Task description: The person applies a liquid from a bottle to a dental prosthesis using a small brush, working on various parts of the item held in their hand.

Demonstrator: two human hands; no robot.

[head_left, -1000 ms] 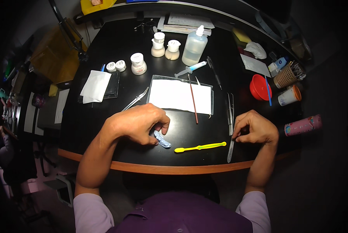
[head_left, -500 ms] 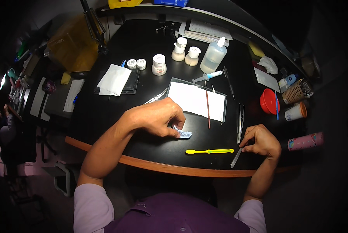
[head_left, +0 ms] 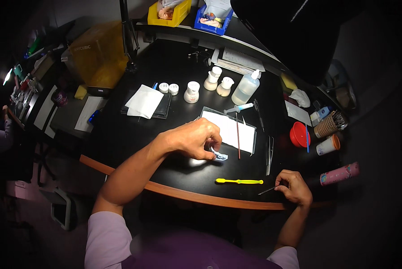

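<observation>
My left hand (head_left: 195, 138) pinches a small pale-blue dental model (head_left: 220, 156) with tooth shapes between thumb and fingers, just over the black table. Part of the model is hidden behind the fingers. Near the table's front edge, my right hand (head_left: 294, 188) grips a slim metal tool (head_left: 267, 191), its thin end pointing left; its exact kind is unclear. Between the hands lies a yellow toothbrush (head_left: 240, 181). Beyond the model, a thin brush with a reddish handle (head_left: 238, 139) rests across a white sheet (head_left: 221, 127) on a glass-like plate.
Tweezers (head_left: 270, 154) lie right of the plate. Farther back stand white-capped jars (head_left: 192, 93), a squeeze bottle (head_left: 245, 87) and a syringe (head_left: 239, 108). On the right are a red bowl (head_left: 299, 134), a paper cup (head_left: 328, 146) and a pink bottle (head_left: 340, 174). A wooden edge (head_left: 201, 197) borders the table.
The view has shifted, bringing more of the back shelf into sight. The metal tool has turned from steeply slanted to flatter in my right hand. My left hand still holds the dental model.
</observation>
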